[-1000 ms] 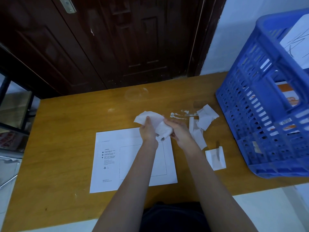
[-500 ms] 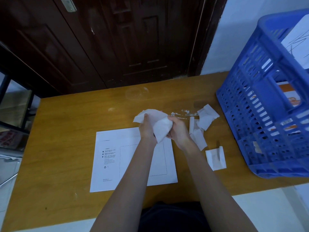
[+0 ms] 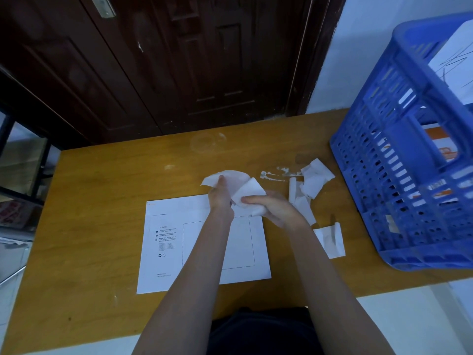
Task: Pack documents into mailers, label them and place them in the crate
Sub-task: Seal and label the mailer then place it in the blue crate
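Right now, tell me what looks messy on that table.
Crumpled white paper scraps lie loose between the white mailer and the blue crate; a whitish smear marks the wooden table beside them.

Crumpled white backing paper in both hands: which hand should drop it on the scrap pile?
Right, probably. The right hand grips the crumpled white backing paper and sits beside the white paper scraps, on the blue plastic crate side. The left hand would have to cross over.

The crate (image 3: 399, 180) is cut off by the right edge. The arms hide part of the mailer (image 3: 166, 226), and its small print is too small to read.
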{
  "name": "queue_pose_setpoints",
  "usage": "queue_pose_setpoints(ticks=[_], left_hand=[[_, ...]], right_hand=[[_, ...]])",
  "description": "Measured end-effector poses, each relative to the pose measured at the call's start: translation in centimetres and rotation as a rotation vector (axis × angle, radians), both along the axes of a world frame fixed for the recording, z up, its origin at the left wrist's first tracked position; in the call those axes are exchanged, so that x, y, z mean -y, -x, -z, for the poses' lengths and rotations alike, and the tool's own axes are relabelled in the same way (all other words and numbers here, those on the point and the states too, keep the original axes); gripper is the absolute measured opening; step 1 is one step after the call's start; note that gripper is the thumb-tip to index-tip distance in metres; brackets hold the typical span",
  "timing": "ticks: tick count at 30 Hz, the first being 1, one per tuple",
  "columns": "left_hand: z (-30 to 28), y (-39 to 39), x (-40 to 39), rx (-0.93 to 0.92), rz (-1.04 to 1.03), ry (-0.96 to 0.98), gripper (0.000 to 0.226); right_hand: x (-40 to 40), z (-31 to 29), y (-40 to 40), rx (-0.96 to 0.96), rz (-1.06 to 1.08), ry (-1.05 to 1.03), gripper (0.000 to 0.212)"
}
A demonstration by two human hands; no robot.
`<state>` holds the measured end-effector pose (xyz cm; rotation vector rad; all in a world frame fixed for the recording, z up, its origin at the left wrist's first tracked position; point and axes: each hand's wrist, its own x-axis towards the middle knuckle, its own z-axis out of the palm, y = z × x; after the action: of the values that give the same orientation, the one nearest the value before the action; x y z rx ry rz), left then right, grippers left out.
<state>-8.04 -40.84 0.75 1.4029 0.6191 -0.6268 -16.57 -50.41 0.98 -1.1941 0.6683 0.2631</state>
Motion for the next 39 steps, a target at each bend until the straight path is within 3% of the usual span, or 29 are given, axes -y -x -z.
queue_pose_setpoints(ticks=[5,7,11,14,17,20,24,27,29,31,34,36,39], left_hand=[[0.4,-1.1,-0.7,-0.014,-0.081,0.067,0.042],[0.3,-1.1,-0.7,-0.037,-0.085,0.080,0.041],[0.5,-1.1,-0.5,-0.132,-0.121,0.084,0.039],[1.3,-0.1,-0.4,-0.111,0.059,-0.059,0.048],[1.5,1.8,1.0,-0.044,0.306,-0.235,0.065],[0.7,3.5,2.8,0.129,0.597,-0.476,0.081],[0.3,4.7,4.9,0.343,0.887,-0.453,0.036],[0.4,5.3,6.2,0.357,0.982,-0.353,0.025],[1.0,5.6,6.5,0.421,1.065,-0.404,0.035],[1.7,5.6,6.2,0.536,1.024,-0.542,0.044],[1.4,5.5,5.3,0.615,0.763,-0.579,0.059],[1.1,5.3,4.1,0.863,0.736,-0.616,0.069],[0.6,5.3,2.5,1.289,0.873,-0.666,0.068]], right_hand=[[1.1,-0.7,1.0,-0.003,-0.052,-0.119,0.017],[1.6,-0.9,1.6,0.023,-0.025,-0.233,0.005],[2.5,-0.8,2.5,0.191,0.101,-0.489,0.018],[3.2,-1.2,2.8,0.272,0.177,-0.475,0.012],[3.2,-2.2,2.4,0.220,0.227,-0.330,0.008],[3.4,-1.8,2.1,0.223,0.325,-0.307,0.024],[4.4,-1.0,2.6,0.237,0.493,-0.171,0.060],[4.8,-1.2,3.1,0.279,0.510,-0.142,0.055],[5.0,-1.3,3.4,0.266,0.507,-0.140,0.048],[5.3,-1.0,3.5,0.222,0.522,-0.149,0.045],[5.5,-0.2,3.2,0.092,0.568,-0.105,0.050],[5.4,0.6,3.0,-0.010,0.612,-0.107,0.058],[4.8,1.1,2.6,-0.125,0.645,-0.148,0.083]])
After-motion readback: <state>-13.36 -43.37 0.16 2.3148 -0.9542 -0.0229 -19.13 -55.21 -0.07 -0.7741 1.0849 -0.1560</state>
